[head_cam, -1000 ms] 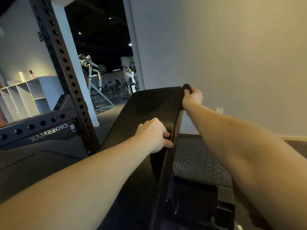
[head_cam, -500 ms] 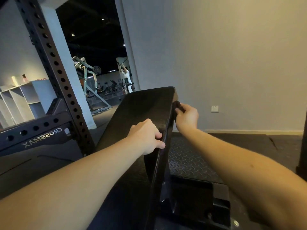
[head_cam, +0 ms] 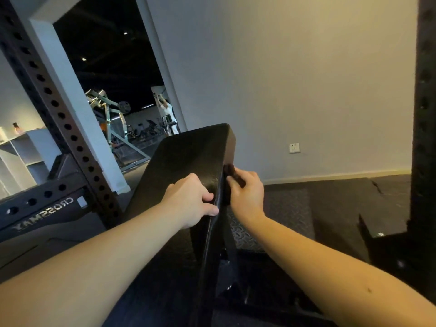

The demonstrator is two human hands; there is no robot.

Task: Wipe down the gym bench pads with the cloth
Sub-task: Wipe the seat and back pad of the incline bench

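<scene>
Our left hand (head_cam: 191,199) lies on the face of the inclined bench pad (head_cam: 186,156), fingers curled over its right edge and thumb along it. We judge that this grip steadies the pad against the rubbing. Just right of that edge, the dark cloth (head_cam: 232,173) is bunched in our right hand (head_cam: 249,194), whose fingers close round it and press it to the pad's side wall, so the narrow side looks to be the part being wiped. We count two hands, one cloth and one pad plainly shown — then the left rack upright (head_cam: 59,109), one wall socket (head_cam: 294,147) and the right rack upright (head_cam: 424,102).
</scene>
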